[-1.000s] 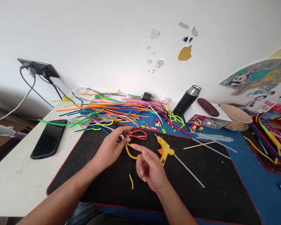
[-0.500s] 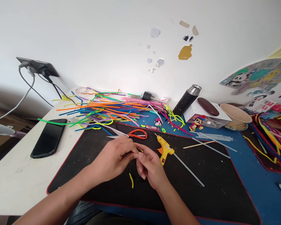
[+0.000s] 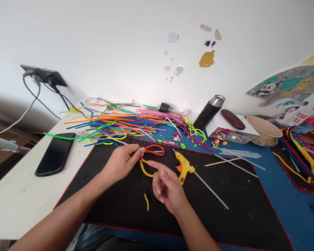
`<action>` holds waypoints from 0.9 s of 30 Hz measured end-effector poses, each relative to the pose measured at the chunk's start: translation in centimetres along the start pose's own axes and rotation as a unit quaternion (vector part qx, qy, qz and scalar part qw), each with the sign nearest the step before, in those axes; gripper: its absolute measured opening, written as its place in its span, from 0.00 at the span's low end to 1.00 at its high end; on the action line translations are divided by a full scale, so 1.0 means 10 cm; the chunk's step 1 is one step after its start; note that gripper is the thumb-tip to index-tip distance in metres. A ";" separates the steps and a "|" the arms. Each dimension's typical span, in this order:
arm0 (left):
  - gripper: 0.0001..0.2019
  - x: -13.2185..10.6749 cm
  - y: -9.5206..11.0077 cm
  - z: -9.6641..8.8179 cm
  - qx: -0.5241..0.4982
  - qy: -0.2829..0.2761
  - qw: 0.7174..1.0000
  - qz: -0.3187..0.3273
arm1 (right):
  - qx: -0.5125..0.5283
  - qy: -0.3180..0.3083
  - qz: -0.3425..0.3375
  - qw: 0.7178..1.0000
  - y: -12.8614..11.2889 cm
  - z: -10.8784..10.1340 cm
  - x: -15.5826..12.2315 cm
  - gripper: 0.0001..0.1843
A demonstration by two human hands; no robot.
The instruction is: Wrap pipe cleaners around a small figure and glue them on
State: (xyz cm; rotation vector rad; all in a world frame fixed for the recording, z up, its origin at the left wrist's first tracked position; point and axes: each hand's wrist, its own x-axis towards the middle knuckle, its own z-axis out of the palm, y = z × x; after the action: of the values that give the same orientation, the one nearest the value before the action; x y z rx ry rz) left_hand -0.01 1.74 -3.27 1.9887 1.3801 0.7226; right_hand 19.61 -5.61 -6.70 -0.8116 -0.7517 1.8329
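Note:
My left hand (image 3: 127,158) is closed, its thumb and fingertips pinching one end of a yellow pipe cleaner (image 3: 146,172) with a small pink bit at that end. The pipe cleaner curves down and across to my right hand (image 3: 169,184). There the index finger points along it, while the other fingers curl; its far end is partly hidden by them. Behind my left hand lie scissors with orange handles (image 3: 162,149), their blades covered. A short yellow piece (image 3: 146,202) rests on the black mat (image 3: 199,216) below my hands. Right of my right hand is a yellow glue gun (image 3: 184,167).
Many coloured pipe cleaners (image 3: 115,122) lie piled at the back. A phone (image 3: 54,153) is at left. Clear glue sticks (image 3: 238,153), a black flask (image 3: 208,113), a small figure (image 3: 219,138), a white box (image 3: 247,134) and a bowl (image 3: 264,129) stand at right.
My hands, together before, have parted. The left moved left and up, drawing the yellow pipe cleaner into view between them. The right index finger has straightened.

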 end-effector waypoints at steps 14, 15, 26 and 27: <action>0.08 -0.10 0.06 0.01 -0.008 -0.030 0.998 0.062 | -0.014 -0.003 0.005 1.000 0.02 -0.02 0.01 0.31; 0.08 -0.10 0.05 0.03 -0.006 -0.026 0.999 0.047 | -0.013 -0.006 0.003 1.000 0.02 -0.01 0.01 0.31; 0.08 -0.14 0.07 -0.06 0.045 0.028 0.978 0.204 | -0.077 0.008 0.010 0.997 -0.02 0.00 0.01 0.37; 0.09 -0.14 0.08 -0.06 0.072 0.022 0.972 0.223 | -0.080 0.008 0.010 0.997 -0.02 0.01 0.01 0.38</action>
State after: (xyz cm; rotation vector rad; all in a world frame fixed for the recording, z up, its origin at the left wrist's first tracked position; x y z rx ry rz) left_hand -0.36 0.30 -2.41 2.4494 1.0366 0.8859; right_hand 19.61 -5.42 -6.55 -0.9383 -0.8918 1.7991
